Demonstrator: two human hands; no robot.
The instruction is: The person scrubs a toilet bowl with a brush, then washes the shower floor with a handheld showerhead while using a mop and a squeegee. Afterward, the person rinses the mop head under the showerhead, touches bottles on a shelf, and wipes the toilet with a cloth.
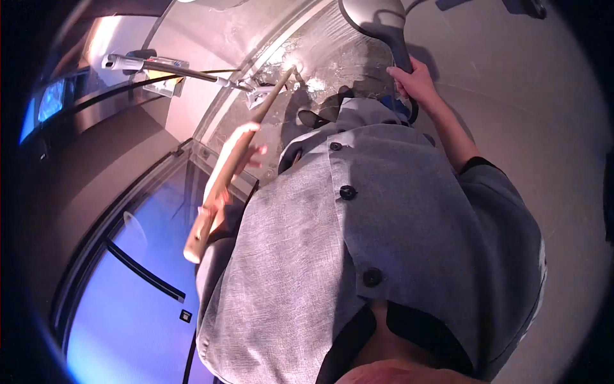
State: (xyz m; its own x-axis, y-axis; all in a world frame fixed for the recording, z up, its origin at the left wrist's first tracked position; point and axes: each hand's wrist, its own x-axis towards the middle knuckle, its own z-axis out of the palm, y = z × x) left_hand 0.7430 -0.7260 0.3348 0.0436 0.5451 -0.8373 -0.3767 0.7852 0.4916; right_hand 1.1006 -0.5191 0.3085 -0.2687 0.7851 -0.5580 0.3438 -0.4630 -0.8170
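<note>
The right hand (417, 82) reached forward, fingers wrapped round the handle of a shower head (378, 18), which pointed ahead of them; the wooden stick (274, 101) slanted forward-right past the blurred left hand (248, 157), whose grip I couldn't tell.

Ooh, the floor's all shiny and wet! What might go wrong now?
First, a slip: the wet floor reaches close to the dark shoes, so a foot might slide.
Second, a splash: the right hand holds the shower head, and a tilt toward the grey shirt might soak it.
Third, a bump: the wooden stick in the blurred left hand looks near the pole, and might knock it over.
</note>
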